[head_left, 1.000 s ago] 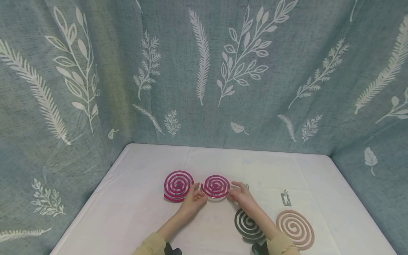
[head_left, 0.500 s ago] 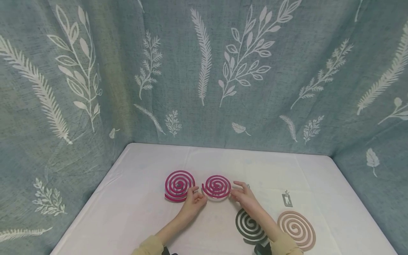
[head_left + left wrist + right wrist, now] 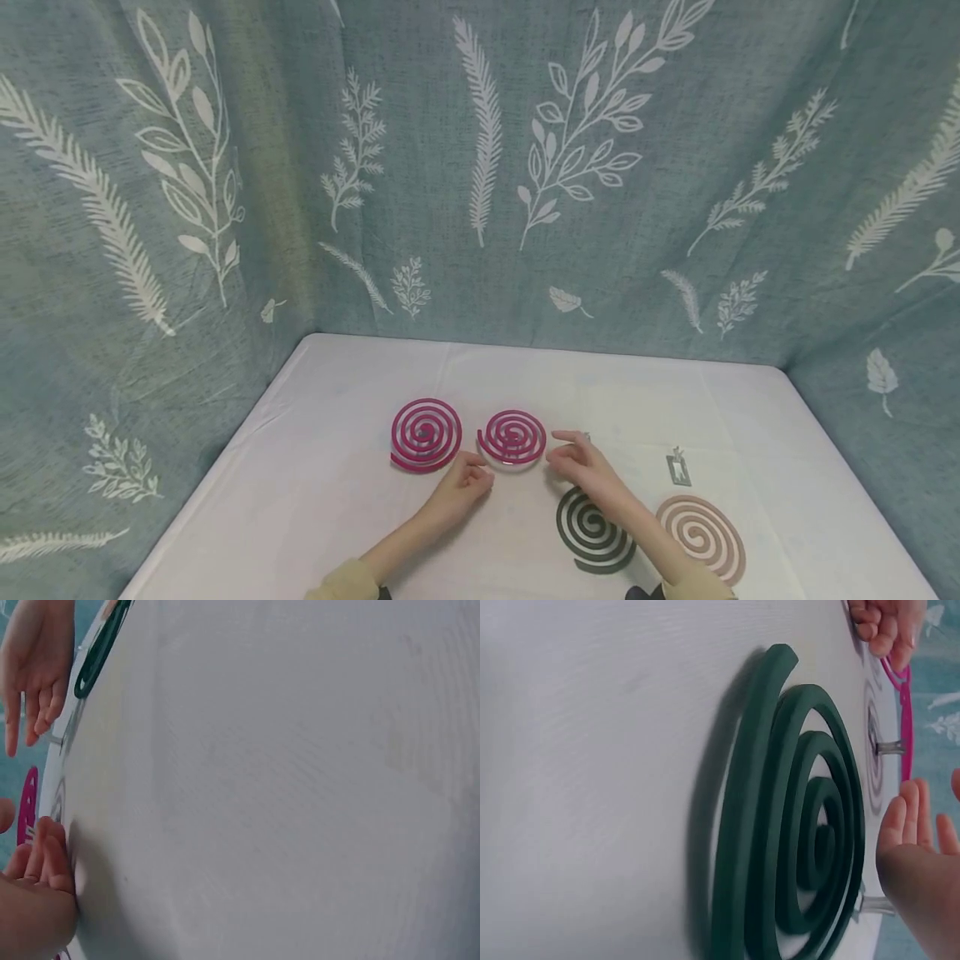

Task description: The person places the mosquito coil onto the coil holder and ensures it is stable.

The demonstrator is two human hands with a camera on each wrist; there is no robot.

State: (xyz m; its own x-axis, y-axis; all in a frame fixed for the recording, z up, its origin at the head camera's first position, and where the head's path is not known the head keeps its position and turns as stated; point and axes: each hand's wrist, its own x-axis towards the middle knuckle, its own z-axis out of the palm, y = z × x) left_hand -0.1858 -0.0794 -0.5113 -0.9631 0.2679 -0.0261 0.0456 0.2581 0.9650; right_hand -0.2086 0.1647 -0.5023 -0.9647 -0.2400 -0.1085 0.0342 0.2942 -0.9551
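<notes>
Two pink mosquito coils stand near the middle of the table: the left coil (image 3: 426, 433) and the right coil (image 3: 513, 437). In the right wrist view, a small metal stand (image 3: 889, 748) props up the right pink coil. My left hand (image 3: 463, 482) is just in front of the gap between them, fingers loosely bent around nothing. To the right of the right coil, my right hand (image 3: 587, 472) hovers apart from it, index finger extended and nothing held. Below my right forearm lies a dark green mosquito coil (image 3: 594, 523), partly covered by it.
A tan mosquito coil (image 3: 696, 535) lies flat at the right. Beyond it is a flat metal coil stand (image 3: 678, 469). Another stand (image 3: 587, 435) peeks out behind my right hand. A leaf-patterned curtain (image 3: 480, 167) surrounds the white table (image 3: 300, 500).
My left hand has let go of the right pink coil's edge and drawn back toward me. My right hand has moved slightly away rightward. The coils stay put.
</notes>
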